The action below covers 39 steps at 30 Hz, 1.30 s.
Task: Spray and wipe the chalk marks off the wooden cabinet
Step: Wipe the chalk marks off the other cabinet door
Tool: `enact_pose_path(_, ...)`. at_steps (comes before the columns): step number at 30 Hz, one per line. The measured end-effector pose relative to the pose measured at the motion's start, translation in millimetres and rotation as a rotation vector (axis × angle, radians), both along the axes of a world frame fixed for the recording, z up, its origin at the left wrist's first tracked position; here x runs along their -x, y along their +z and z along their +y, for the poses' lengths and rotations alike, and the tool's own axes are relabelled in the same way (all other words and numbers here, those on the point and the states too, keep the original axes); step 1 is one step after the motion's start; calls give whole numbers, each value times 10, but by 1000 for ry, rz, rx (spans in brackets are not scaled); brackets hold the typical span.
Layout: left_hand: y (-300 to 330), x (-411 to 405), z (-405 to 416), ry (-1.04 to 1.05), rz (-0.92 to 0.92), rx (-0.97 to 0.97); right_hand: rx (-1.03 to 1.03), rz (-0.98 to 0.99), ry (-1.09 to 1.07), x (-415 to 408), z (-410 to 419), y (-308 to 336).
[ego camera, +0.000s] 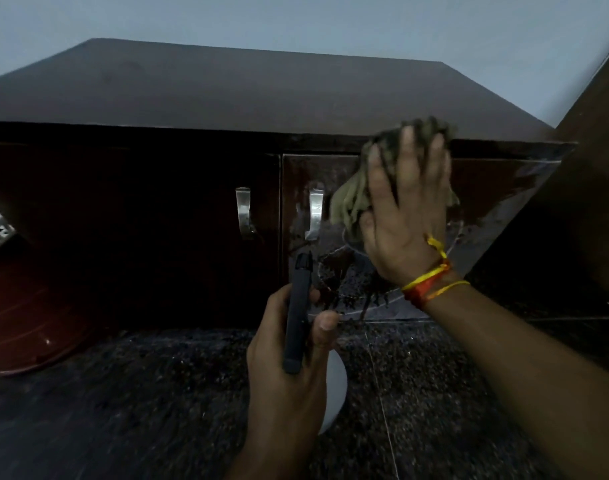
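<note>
A dark wooden cabinet with two doors and two metal handles fills the middle of the view. My right hand presses a crumpled olive-green cloth flat against the upper part of the right door. Wet streaks and pale chalk lines show on that door around and below the hand. My left hand holds a spray bottle, dark trigger head up, white body below, in front of the door's lower part.
A dark speckled stone floor lies below. A reddish-brown round tub stands at the left against the cabinet. A dark slanted panel rises at the right. A pale wall is behind the cabinet top.
</note>
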<state>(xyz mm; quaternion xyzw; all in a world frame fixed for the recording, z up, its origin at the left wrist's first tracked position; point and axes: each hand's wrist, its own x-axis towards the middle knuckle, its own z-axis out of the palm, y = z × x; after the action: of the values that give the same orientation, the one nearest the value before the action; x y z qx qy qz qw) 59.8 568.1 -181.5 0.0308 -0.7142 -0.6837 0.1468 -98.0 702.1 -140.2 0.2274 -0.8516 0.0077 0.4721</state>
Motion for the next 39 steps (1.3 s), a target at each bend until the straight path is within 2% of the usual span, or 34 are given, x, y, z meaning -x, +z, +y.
enact_pose_path(4, 40, 37, -1, 18, 8, 17, -190, 65, 100, -5, -227, 138)
enact_pose_path(7, 90, 35, -11, 12, 16, 33, -271, 151, 78, 49, -52, 152)
enact_pose_path(11, 101, -12, -96, 17, 3, 29, -217, 156, 9, 94, 292, 74)
enact_pose_path(15, 78, -52, -163, 39, -3, 15, -129, 112, 15, 45, 122, 100)
enact_pose_path(20, 66, -84, -174, 51, 2, 43, -330, 165, 189, 29, -371, 334)
enact_pose_path(23, 116, -80, -189, 40, -7, 56, -428, 189, 211, 71, -278, 405)
enact_pose_path(29, 148, -107, -261, 35, -2, 56, -353, 129, 93, 63, 155, 278)
enact_pose_path(32, 127, -105, -277, 45, 11, 58, -325, 110, 117, 7, -108, 308)
enact_pose_path(39, 120, -71, -211, 52, 27, 93, -460, 105, 268, 26, -646, 472)
